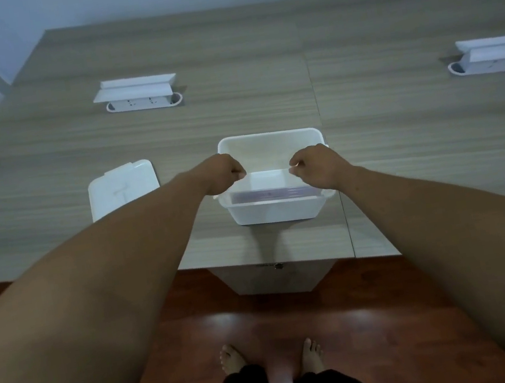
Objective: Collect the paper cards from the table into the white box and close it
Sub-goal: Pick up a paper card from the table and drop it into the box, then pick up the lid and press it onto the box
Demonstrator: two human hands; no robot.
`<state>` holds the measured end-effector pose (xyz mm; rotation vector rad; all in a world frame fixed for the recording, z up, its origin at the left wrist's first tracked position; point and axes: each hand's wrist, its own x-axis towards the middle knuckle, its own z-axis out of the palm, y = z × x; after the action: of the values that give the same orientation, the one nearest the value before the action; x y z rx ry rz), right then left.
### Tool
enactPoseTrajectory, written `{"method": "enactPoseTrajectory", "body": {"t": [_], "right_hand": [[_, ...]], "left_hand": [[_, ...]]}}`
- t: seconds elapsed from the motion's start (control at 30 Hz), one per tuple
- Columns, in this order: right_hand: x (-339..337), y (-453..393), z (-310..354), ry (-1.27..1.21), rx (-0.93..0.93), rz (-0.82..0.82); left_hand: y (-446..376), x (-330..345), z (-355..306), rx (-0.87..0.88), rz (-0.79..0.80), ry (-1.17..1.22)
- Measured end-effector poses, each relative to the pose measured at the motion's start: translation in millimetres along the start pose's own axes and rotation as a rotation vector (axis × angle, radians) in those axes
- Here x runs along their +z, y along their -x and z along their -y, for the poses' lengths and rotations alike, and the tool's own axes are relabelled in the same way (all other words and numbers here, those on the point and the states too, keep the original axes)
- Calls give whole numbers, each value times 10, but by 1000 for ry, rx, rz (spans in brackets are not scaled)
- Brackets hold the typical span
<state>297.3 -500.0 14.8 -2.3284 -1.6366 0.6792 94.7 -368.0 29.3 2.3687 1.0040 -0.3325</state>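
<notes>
both arms reach out over the near edge of the wooden table (44, 163), and the 2 hands meet above the open white box (275, 209). the left hand (220, 173) is curled, its fingertips (239, 173) pinched on the left end of a stack of paper cards (267, 178); the right hand (317, 163) mirrors it, fingertips (294, 168) pinched on the right end. the white top card spans the gap between the 2 sets of fingertips, and the stack hangs inside the box mouth, nearer the front wall than the back. through the translucent front wall, just below the fingers, faint purplish card edges show; whether the stack already rests on the bottom i cannot tell

the box rim runs round behind the knuckles on the far side, and its front wall stands below the wrists, close to the table edge. the white lid (123, 189) lies flat on the table to the left of the left fingers, apart from the box, partly crossed by the left forearm. well beyond the fingers, 2 white socket units sit in the tabletop with their flaps raised, 1 far left (138, 92) and 1 far right (492, 53). bare feet stand on the reddish floor (378, 320) below
</notes>
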Motion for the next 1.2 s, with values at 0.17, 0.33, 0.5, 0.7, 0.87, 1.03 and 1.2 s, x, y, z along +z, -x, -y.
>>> {"method": "enactPoseTrajectory", "body": {"t": [0.17,0.33,0.5,0.7,0.87,1.03,1.2], "right_hand": [[-193,-393,594,-104,-7,-162],[35,-842,1389,-136,-37,-126],[464,-1301,2087,-164,-21,-105],[1331,-1700,2658,-252,110,-11],[1892,-1830,2799,-311,298,25],[2162,-1856,2879,-392,449,62],[2034,-1865,2926,-635,596,45]], "left_hand": [[123,-599,471,-51,-170,-42],[160,-1100,1406,-151,-190,-81],[208,-1240,2390,-275,-227,-85],[397,-762,3338,-625,-230,-152],[416,-288,3656,-746,-115,3],[409,-40,3651,-726,-112,115],[367,-119,3691,-651,-206,159]]}}
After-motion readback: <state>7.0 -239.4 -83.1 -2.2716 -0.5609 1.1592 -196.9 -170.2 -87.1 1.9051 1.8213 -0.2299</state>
